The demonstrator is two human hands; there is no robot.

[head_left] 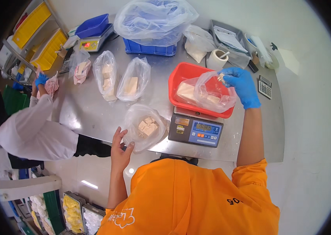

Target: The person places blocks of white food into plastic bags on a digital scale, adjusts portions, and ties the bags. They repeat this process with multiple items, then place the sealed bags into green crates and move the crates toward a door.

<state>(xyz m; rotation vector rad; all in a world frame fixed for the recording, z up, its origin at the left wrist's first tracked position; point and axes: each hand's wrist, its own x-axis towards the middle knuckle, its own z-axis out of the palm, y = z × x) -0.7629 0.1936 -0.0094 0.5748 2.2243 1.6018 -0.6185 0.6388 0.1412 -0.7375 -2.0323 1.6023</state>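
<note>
My right hand (243,85), in a blue glove, pinches a small pale piece (221,77) at the mouth of a clear plastic bag (208,94). That bag holds tan blocks and lies in a red tray (181,76) on a blue-faced digital scale (196,131). My bare left hand (120,148) is open at the table's near edge. Its fingers rest against a second clear bag (146,127), which holds several tan cubes.
Three more filled bags (106,76) lie on the steel table (87,109). A blue crate under a large plastic bag (153,19), another scale (93,41), a tape roll (217,59) and a calculator (265,87) stand behind. At the left, a co-worker's blue-gloved hand (41,79) holds a pink bag.
</note>
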